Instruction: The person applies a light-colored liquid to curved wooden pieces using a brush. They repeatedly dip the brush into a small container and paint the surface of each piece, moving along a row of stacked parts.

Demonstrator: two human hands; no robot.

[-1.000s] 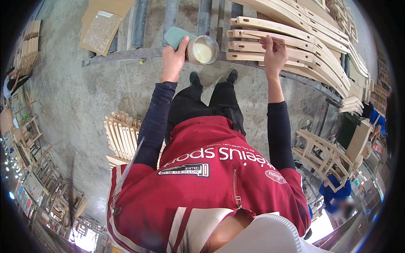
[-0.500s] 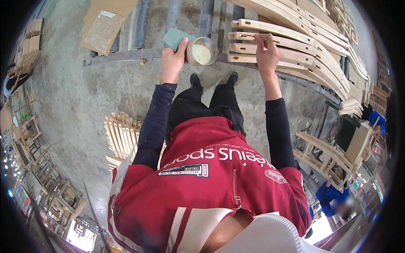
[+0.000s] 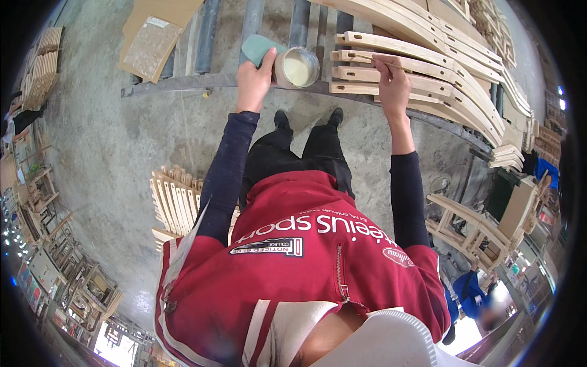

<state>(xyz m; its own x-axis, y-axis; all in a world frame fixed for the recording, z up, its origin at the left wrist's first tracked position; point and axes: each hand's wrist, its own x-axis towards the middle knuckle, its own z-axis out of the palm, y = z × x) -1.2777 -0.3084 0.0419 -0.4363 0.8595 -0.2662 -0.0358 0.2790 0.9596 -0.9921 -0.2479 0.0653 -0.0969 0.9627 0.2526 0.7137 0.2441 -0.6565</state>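
Note:
My left hand [image 3: 252,87] grips a round, see-through cup [image 3: 315,66] holding pale cream liquid. A flat pale green piece [image 3: 262,49] with rounded corners sticks out beyond the fingers on that side; how it joins the cup is hidden. Pinched in my right hand [image 3: 394,92] is a thin brown stick [image 3: 365,57]. Its tip lies by the slotted end of one of several curved pale wooden parts [image 3: 422,62], which rest side by side on the right. Each visible end has a slot or hole.
The parts lie over a rack of grey rollers [image 3: 251,27] with a metal edge rail [image 3: 177,85]. Brown cardboard [image 3: 151,46] sits at far left. Slatted wooden pieces [image 3: 174,199] stand near my left arm, a wooden frame [image 3: 468,226] at right. Other people [image 3: 474,293] are farther off.
My right hand has shifted slightly right and toward me, and the stick now shows along the slotted end of a wooden part. My left hand has moved a little away from me with the cup.

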